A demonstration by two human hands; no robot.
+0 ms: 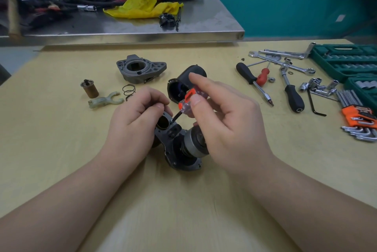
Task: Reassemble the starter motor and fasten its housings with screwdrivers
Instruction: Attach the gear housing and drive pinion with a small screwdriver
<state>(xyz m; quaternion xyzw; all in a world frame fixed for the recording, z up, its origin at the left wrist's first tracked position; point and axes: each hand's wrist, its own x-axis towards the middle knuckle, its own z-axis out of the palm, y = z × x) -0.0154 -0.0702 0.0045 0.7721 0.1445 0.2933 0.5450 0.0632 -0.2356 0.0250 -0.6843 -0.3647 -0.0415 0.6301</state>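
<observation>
The dark starter motor assembly (177,145) lies on the wooden table (61,139) between my hands. My left hand (132,121) grips its upper housing end beside a round brass-lined opening. My right hand (226,117) pinches a stubby screwdriver (188,102) with a clear and orange handle; its black tip points down-left onto the housing face. Behind it lies a black cylindrical motor housing (186,82) on its side. Farther back sits a grey cast end housing (140,69). At the left are a brass-coloured plunger (89,88), a pale shift fork (105,101) and a coil spring (129,90).
At the right lie wrenches (285,62), two black-handled drivers (293,97), a red-handled screwdriver (263,75), loose sockets (318,86), an orange hex key set (359,121) and green socket cases (346,62). A steel bench (204,25) with cables and a yellow bag (142,3) stands behind.
</observation>
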